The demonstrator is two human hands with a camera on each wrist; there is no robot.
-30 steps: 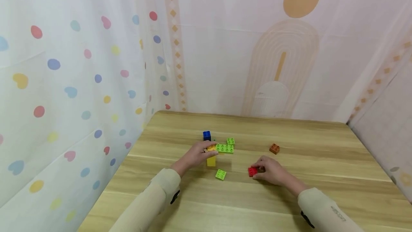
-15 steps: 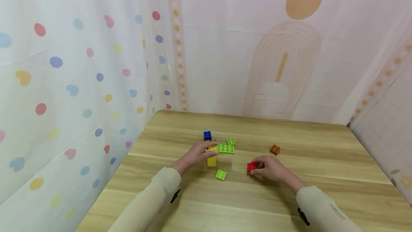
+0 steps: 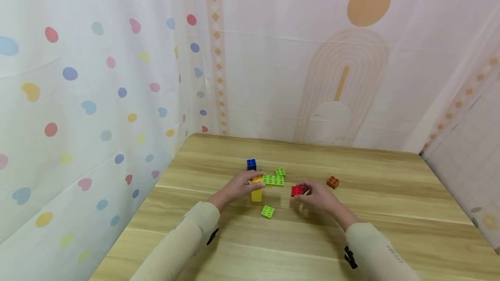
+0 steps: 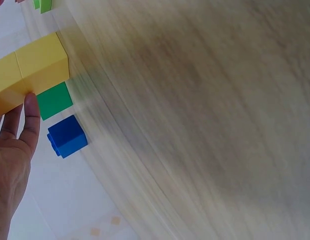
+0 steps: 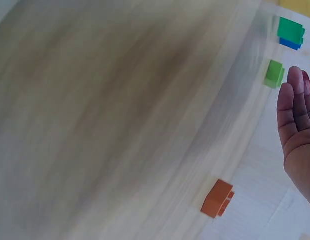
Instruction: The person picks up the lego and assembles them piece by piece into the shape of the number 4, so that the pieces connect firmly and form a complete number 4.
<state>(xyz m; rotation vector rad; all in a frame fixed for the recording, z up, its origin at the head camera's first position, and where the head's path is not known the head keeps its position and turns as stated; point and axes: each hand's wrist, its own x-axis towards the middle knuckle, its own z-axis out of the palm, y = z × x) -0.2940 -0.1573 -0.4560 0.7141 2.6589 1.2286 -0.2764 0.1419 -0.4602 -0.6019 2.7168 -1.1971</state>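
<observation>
My left hand holds a stack of yellow bricks, its thumb and fingers on either side of the orange-yellow top brick. A long light green brick juts out to the right from the top of that stack. To the right, my right hand pinches a red brick between thumb and fingers, studs up, above the table and apart from the long green brick. Only a sliver of the red brick shows at the edge of the right wrist view. Yellow brick faces show beside the left fingers in the left wrist view.
A blue brick stands behind the left hand, beside a dark green brick. Small light green bricks lie behind and in front of the stack. A brown brick lies farther right on the wooden table.
My right hand has lifted the red brick and carried it left and away from me, closer to the long green brick. The left hand stays on the yellow stack.
</observation>
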